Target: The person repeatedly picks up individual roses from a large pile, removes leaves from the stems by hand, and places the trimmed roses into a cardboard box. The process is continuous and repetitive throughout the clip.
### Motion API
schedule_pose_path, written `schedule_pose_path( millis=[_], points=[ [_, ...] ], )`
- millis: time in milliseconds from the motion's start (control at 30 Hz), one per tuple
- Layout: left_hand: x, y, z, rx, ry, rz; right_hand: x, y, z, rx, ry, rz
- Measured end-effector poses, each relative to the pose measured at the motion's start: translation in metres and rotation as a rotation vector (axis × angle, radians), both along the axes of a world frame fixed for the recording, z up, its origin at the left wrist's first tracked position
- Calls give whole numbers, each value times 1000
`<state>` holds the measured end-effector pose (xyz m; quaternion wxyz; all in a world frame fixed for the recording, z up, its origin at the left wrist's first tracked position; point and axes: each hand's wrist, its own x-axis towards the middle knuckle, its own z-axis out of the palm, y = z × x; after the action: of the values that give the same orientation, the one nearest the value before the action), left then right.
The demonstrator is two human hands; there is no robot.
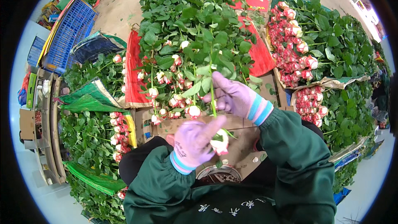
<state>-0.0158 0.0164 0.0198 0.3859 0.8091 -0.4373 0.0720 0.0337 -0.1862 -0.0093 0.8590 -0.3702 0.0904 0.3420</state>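
Observation:
A single rose with a white and pink bloom (219,143) hangs head down in front of me. Its green stem (212,95) runs up past leaves to the pile beyond. My right hand (238,98), in a pale purple knit glove, has its fingers around this stem. Just left of the bloom is my left hand (194,141), gloved alike and blurred. Its extended finger crosses the stem above the bloom; whether it grips is unclear. Beyond both hands lies a large heap of leafy roses (186,15), several blooms (194,111) facing me.
Wrapped rose bundles lie at right (335,37) and left (90,140), with green sheets (90,98) between the left ones. Red sheeting (135,71) flanks the heap. A round metal container (219,171) sits between my knees. Blue plastic crates (70,34) stand at far left.

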Motion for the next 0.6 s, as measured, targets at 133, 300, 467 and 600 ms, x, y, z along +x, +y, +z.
schedule_pose_path(
  millis=[133, 300, 467, 600],
  points=[
    [-21, -20, -18, 321, -20, -322, -7, -12, -4, -332, -260, 0],
    [-58, -25, -67, 512, 86, -436, -31, -5, -33, -605, -289, 150],
    [-71, -21, -85, 944, 254, -541, -53, -20, -74, -1433, -541, 453],
    [-72, -24, -104, 882, 276, -461, -64, -38, -91, -1457, -954, 294]
  ],
)
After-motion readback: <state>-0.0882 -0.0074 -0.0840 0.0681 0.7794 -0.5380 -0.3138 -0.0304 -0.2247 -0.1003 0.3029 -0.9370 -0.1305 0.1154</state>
